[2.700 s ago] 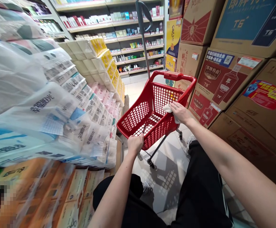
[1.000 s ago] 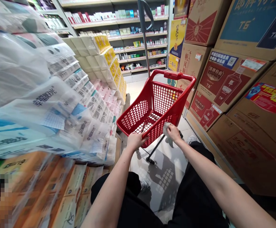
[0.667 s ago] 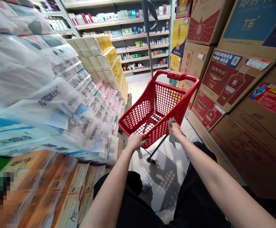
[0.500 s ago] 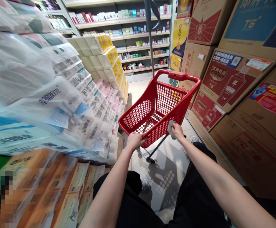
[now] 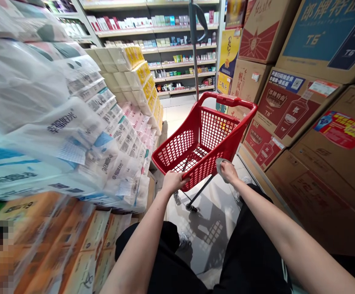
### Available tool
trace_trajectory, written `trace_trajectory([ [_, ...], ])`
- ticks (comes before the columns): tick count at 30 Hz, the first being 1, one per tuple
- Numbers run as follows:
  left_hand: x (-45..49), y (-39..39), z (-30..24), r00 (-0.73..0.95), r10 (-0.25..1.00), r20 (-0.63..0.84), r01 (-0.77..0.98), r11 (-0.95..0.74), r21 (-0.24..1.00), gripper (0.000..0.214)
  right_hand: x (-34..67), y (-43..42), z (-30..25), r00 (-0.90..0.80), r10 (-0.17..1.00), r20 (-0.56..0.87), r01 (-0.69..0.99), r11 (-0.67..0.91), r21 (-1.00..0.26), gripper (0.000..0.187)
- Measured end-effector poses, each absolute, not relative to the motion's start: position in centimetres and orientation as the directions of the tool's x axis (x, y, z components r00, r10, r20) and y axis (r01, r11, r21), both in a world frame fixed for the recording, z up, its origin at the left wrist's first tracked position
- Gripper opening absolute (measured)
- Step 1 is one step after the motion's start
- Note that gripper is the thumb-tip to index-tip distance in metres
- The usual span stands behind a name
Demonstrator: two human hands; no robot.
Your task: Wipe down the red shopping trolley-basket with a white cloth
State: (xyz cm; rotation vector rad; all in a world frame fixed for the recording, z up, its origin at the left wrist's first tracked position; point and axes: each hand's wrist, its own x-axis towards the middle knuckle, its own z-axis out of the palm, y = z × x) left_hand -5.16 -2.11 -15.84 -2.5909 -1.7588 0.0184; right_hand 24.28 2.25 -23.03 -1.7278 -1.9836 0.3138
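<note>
In front of me stands a red plastic shopping cart [image 5: 209, 163] with lattice sides and wheels on a dark metal frame. Its basket is tilted towards my lower left, and a tall grey pole [image 5: 195, 61] rises behind it. My left hand [image 5: 173, 181] is closed over the basket's near lower rim. A grey cloth [image 5: 221, 165] is pinched in my right hand [image 5: 228, 171], pressed against the outside of the near lattice wall. My right fingertips are partly hidden by the cloth.
Stacked tissue packs [image 5: 85, 130] line the left, with orange packs [image 5: 43, 241] below. Cardboard cartons [image 5: 290, 110] rise close on the right. Shelves of small goods [image 5: 177, 53] stand at the back. The tiled floor [image 5: 202, 249] runs between my legs.
My right hand and the cloth have shifted slightly down along the cart's side. The left hand keeps its hold on the rim. The view has turned a little.
</note>
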Motion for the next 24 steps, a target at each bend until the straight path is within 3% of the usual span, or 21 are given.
trace_trajectory([
  [5, -5.4, -2.0, -16.1, 0.392, 0.92, -0.008, 0.92, -0.392, -0.005, 0.037, 24.8, 2.8, -23.6, 0.069, 0.983, 0.169, 0.873, 0.022, -0.487, 0.026],
  [14, -5.3, -1.9, -16.0, 0.392, 0.92, 0.0, 0.92, -0.392, -0.008, 0.043, 26.1, 4.0, -22.6, 0.028, 1.0, -0.008, 0.879, -0.029, -0.476, 0.023],
  [24, -5.2, -1.9, -15.8, 0.401, 0.916, -0.022, 0.915, -0.402, -0.022, 0.039, 25.2, 4.5, -23.5, 0.099, 0.995, -0.033, 0.854, -0.102, -0.509, 0.036],
])
